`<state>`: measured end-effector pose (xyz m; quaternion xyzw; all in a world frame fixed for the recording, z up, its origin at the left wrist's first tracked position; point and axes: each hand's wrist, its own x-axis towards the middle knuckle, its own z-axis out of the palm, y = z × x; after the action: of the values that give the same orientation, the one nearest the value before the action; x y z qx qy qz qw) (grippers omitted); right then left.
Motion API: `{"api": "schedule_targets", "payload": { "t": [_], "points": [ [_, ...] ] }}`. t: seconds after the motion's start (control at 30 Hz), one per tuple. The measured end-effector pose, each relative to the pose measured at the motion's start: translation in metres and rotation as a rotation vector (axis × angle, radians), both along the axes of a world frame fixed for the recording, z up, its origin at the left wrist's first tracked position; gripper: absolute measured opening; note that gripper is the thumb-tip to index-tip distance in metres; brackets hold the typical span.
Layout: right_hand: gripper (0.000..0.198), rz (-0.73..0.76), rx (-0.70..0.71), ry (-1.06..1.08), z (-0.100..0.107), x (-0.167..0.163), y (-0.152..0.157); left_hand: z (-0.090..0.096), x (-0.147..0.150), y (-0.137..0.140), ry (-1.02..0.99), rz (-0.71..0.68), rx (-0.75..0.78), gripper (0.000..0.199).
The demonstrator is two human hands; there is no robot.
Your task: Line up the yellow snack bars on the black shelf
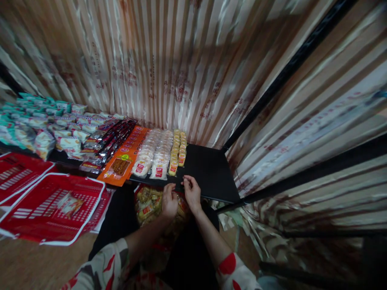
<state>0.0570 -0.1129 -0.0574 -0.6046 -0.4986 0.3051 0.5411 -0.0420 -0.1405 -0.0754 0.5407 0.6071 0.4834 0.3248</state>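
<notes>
My left hand (169, 201) is over a bag of yellow-wrapped snacks (148, 203) between my legs, its fingers curled near the edge of a black shelf (208, 167). Beside it, my right hand (192, 194) has thumb and fingers bent together just above that edge. The picture is dim, and I cannot make out what either hand holds. Just beyond my hands, small yellow packets (173, 166) stand in two short rows. To their left are rows of clear packs (159, 166) of white round pieces with red labels.
Left along the shelf lie orange snack bags (119, 165), dark shiny packets (111, 139), white packets (71, 143) and green-white packets (9, 131). Below stands a red basket (33, 219) with one packet (70, 203) inside. A black pole (272, 90) slants up at right before the striped curtain (169, 56).
</notes>
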Motion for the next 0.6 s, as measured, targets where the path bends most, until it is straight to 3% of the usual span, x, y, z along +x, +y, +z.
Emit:
{"api": "schedule_targets", "payload": {
  "t": [0.17,0.27,0.4,0.6],
  "points": [
    [0.034,0.01,-0.073,0.036,-0.008,0.005,-0.047,-0.009,-0.02,-0.041,0.121,-0.131,0.032,0.033],
    [0.031,0.103,-0.173,-0.041,-0.026,0.004,-0.068,-0.013,-0.03,-0.058,0.223,-0.204,-0.152,0.034],
    [0.022,0.141,-0.277,-0.3,-0.049,0.003,-0.081,-0.011,-0.044,-0.072,0.35,-0.177,-0.478,0.033],
    [0.031,0.135,-0.456,-0.785,-0.051,0.01,-0.067,-0.014,-0.053,-0.087,0.329,-0.189,-0.489,0.027]
  ]
}}
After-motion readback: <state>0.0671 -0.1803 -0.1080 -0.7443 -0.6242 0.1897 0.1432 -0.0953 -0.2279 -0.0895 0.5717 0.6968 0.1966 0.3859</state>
